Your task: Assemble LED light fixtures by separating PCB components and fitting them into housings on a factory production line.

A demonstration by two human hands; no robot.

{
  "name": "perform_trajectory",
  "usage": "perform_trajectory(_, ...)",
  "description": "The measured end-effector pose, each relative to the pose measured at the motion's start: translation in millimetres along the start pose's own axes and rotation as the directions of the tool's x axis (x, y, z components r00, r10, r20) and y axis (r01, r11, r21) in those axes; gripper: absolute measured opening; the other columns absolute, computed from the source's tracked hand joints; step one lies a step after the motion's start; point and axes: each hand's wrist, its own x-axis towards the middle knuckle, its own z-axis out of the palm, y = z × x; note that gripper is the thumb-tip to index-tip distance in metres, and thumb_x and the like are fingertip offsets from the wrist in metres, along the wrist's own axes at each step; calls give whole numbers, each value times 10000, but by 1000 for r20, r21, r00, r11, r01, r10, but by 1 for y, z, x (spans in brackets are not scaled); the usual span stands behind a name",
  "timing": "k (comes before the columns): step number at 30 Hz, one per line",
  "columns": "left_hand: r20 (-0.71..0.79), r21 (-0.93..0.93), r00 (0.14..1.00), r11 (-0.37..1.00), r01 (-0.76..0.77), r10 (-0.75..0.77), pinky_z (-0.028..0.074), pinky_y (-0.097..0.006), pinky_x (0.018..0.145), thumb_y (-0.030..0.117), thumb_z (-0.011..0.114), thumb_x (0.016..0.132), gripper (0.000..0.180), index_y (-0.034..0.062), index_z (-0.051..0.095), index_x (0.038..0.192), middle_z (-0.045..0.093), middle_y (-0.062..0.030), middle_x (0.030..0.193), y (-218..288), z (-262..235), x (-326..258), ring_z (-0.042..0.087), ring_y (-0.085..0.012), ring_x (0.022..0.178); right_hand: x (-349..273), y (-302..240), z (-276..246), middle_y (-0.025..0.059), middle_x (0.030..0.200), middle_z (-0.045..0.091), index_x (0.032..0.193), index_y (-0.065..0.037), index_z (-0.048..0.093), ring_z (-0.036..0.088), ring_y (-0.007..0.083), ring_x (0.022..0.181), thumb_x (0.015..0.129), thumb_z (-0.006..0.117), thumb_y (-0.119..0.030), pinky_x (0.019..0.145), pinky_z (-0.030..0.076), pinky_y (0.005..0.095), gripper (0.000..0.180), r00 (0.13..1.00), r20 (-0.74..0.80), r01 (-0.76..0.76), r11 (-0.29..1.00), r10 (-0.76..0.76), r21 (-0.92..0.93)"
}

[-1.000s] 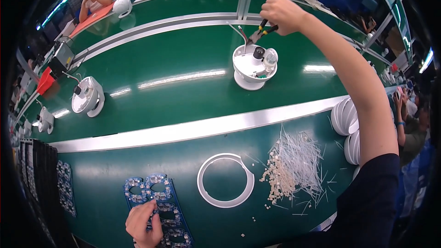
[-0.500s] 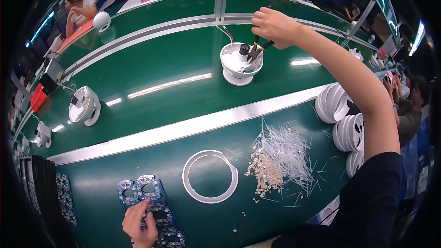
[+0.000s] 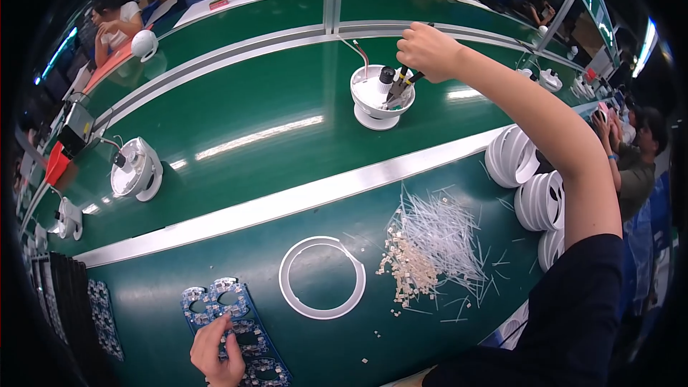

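My right hand [image 3: 430, 54], arm stretched far forward, grips pliers [image 3: 398, 89] with black and yellow handles. Their jaws reach into an open white bowl-shaped housing [image 3: 373, 105] on a round foot. Inside that housing stands a black cylindrical lens part [image 3: 387, 74], and a thin cable rises from its back. What the jaws touch is too small to make out. Near the front edge, my left hand [image 3: 217, 353] rests over a blue circuit board panel [image 3: 231, 297] with large cut-outs; its fingers are loosely bent, the thumb stands apart, and nothing shows in it.
A white ring [image 3: 287, 283] lies mid-bench. Right of it are piled small cream connectors [image 3: 408, 269] and clear thin strips [image 3: 451, 236]. Stacked white rings [image 3: 537, 201] stand at right, black racks [image 3: 61, 294] at left. More housings [image 3: 136, 168] stand on the green belt [image 3: 251, 107]. People sit beyond.
My right hand has come down a little, and the pliers' handles are closer together. The housings on the belt have shifted slightly right against the bench. My left hand has stayed put.
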Motion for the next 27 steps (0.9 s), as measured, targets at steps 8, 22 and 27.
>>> perform_trajectory(8,-1,-44,1000,999,-5,5,495,-320,723,-79,529,728,304,-47,583,1025,652,-163,945,1,10,0,652,-256,756,-39,19,-4,25,750,595,702,-101,623,580,196,795,517,730,-118,725,425,304,214,996,78,-42,999,39,29)
perform_trajectory(22,-32,-105,993,988,-115,112,513,-336,677,-42,663,661,288,-17,643,948,673,-128,900,4,0,12,652,-261,738,-8,10,-97,111,876,508,882,-19,555,498,288,903,411,738,-10,868,427,378,505,932,-357,161,958,-69,235)
perform_trajectory(27,20,-168,966,953,-251,258,527,-316,664,-39,637,660,280,10,651,935,674,-106,913,4,0,-8,651,-226,734,117,-17,-143,85,878,533,862,-42,578,521,248,906,484,743,-75,797,432,350,414,741,-671,176,967,-8,183)
